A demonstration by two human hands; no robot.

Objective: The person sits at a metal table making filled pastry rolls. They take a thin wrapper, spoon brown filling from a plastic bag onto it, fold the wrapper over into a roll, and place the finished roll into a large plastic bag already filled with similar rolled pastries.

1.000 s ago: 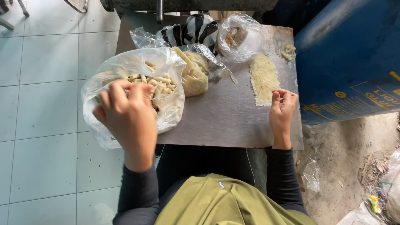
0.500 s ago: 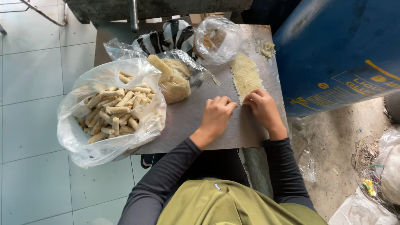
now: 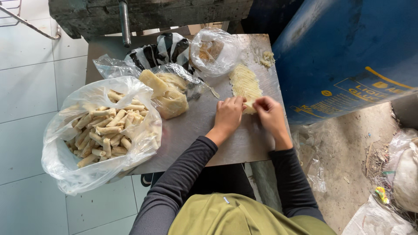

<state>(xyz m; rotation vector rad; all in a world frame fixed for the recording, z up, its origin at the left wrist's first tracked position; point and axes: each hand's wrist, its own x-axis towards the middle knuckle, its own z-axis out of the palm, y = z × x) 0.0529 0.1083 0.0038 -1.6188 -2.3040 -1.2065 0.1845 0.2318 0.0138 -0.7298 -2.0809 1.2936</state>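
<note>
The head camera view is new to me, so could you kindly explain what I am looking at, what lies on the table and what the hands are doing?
The picture comes from a camera worn on a person's head, looking straight down at their own two bare hands; no machine is involved. The dark sleeves at the bottom are that person's arms. They sit at a small metal table. The left hand and the right hand meet at the near end of a pale, ridged strip of wrapper lying flat on the table, fingers pinching its edge. To the left stands a big clear bag of finished rolls. Behind it are a clear bag of pale sheets, a small clear bag of crumbly filling and a striped black-and-white bag. A blue drum stands to the right.
</note>
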